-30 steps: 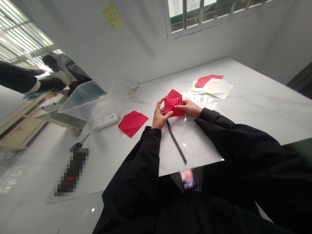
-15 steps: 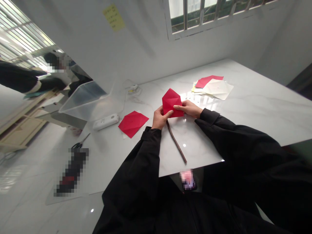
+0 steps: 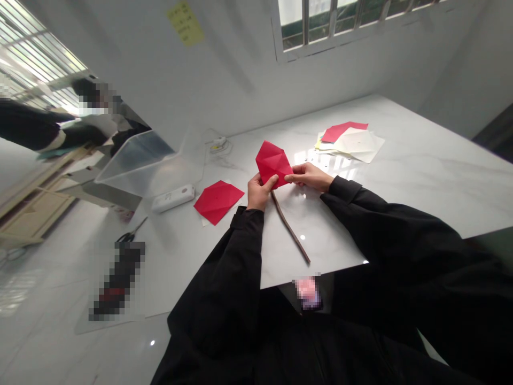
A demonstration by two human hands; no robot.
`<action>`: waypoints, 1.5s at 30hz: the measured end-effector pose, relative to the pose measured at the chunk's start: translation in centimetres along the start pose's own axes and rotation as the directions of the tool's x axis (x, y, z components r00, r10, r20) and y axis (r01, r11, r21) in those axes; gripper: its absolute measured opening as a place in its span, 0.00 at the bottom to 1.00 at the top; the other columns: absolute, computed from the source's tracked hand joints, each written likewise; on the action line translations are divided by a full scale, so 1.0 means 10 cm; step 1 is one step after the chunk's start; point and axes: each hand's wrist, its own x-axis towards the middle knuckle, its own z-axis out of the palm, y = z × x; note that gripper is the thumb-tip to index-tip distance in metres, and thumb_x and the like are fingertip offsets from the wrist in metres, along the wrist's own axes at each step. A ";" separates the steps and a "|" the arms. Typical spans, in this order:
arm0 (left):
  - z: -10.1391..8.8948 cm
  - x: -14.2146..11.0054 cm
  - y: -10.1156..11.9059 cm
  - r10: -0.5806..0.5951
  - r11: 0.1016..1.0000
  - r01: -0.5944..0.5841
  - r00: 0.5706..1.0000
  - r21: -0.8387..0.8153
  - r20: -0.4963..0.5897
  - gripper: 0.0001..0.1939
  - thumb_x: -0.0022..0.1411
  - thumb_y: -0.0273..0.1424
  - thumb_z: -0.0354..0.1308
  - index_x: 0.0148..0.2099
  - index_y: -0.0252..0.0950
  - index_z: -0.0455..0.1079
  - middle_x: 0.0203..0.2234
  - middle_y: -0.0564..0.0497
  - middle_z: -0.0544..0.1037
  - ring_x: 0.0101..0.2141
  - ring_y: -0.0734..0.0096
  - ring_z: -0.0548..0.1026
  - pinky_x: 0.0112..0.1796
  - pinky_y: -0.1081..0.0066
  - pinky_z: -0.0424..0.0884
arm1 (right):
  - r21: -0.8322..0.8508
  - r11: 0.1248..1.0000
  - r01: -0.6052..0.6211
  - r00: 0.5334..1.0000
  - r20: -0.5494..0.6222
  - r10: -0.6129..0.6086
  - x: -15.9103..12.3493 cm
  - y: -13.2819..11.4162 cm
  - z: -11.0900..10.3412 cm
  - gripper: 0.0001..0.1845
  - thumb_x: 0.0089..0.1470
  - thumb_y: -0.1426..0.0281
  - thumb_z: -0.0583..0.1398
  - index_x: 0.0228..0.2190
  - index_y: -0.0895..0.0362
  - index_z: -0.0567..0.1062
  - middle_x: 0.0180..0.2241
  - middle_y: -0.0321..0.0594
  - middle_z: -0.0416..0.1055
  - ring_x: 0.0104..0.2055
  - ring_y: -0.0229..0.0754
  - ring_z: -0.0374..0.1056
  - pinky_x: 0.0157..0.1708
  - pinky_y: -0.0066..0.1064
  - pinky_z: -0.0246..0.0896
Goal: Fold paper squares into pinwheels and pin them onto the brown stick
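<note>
A creased piece of red paper [image 3: 273,160] is held above the white table. My left hand [image 3: 259,192] grips its lower left part, thumb on the front face. At its lower right edge my right hand [image 3: 311,176] pinches the paper between thumb and fingers. Below the paper a thin brown stick [image 3: 289,229] slants down toward me; its upper end is hidden behind my left hand and the paper, so I cannot tell whether they are joined. To the left another red sheet [image 3: 218,200] lies flat, with a pale sheet showing under its edge.
A pile of white and red papers [image 3: 358,144] lies at the back right. Leftward are a white power strip [image 3: 173,198], a clear plastic bin [image 3: 136,166], scissors [image 3: 130,233] and a blurred dark object [image 3: 118,283]. Another person's dark sleeve [image 3: 28,125] shows at far left.
The held red paper has shifted left and slightly up and has tilted. My right hand's grip has moved to the paper's right edge. The stick's lower end has swung a little to the right.
</note>
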 end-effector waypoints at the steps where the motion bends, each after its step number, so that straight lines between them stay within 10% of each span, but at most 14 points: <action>1: -0.01 0.01 0.00 -0.005 1.000 0.005 1.000 -0.009 -0.014 0.26 0.46 0.43 0.79 0.43 0.32 0.79 0.34 0.46 0.84 0.33 0.65 0.81 0.36 0.67 0.79 | -0.005 1.000 -0.002 1.000 -0.011 0.002 0.00 0.00 0.00 0.24 0.51 0.50 0.72 0.33 0.59 0.82 0.25 0.34 0.70 0.25 0.33 0.58 0.27 0.29 0.54; 18: -0.03 0.06 -0.07 -0.021 0.998 0.015 0.996 -0.068 -0.089 0.27 0.46 0.45 0.79 0.42 0.33 0.78 0.37 0.45 0.85 0.38 0.63 0.83 0.45 0.63 0.81 | -0.079 0.997 0.022 0.993 -0.116 -0.031 0.00 -0.01 0.05 0.28 0.50 0.44 0.71 0.27 0.58 0.80 0.24 0.38 0.74 0.23 0.33 0.58 0.24 0.29 0.53; 45: 0.02 0.01 0.04 -0.086 0.996 0.086 0.996 0.018 -0.003 0.33 0.46 0.56 0.77 0.41 0.33 0.77 0.28 0.48 0.82 0.24 0.69 0.79 0.29 0.68 0.78 | 0.027 0.999 0.038 0.990 -0.140 -0.034 0.02 0.04 0.06 0.28 0.51 0.46 0.72 0.32 0.59 0.81 0.23 0.34 0.68 0.24 0.33 0.56 0.24 0.29 0.52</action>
